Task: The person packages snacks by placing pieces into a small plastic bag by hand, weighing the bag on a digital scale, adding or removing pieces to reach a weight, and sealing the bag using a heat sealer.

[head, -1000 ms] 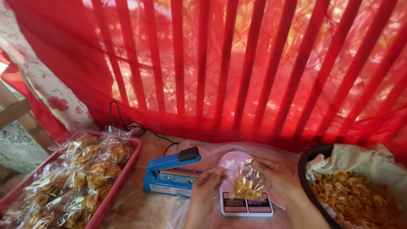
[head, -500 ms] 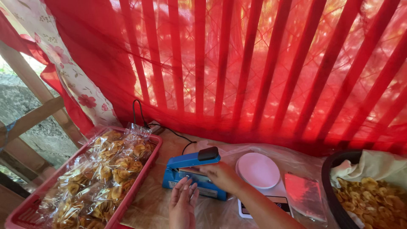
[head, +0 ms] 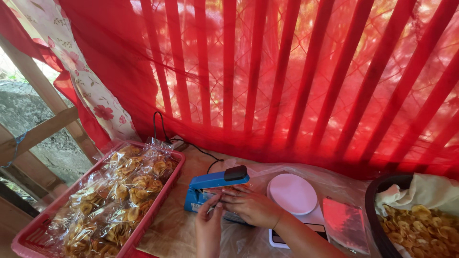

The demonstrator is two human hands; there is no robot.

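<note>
Blue plastic forms the body of the heat sealer point(head: 210, 190), which sits on the table with its lever arm raised and a black cable point(head: 191, 145) running back toward the red curtain point(head: 267, 71). The right hand point(head: 251, 206) rests at the sealer's front edge, fingers extended and close together over a clear bag point(head: 216, 197) that lies in the open jaw. The left hand point(head: 209, 224) comes up from below, fingertips pinching the bag's near edge. Whether the bag mouth lies flat on the sealing bar cannot be told.

Progress, judged from the layout:
1. Done: a red tray point(head: 158, 205) to the left holds many sealed bags of chips point(head: 114, 200).
2. In hand: 1 bag positioned at the sealer, lever not yet pressed.
3. Left: loose chips fill the black basket point(head: 375, 215) on the right, beside the white scale point(head: 292, 193)
</note>
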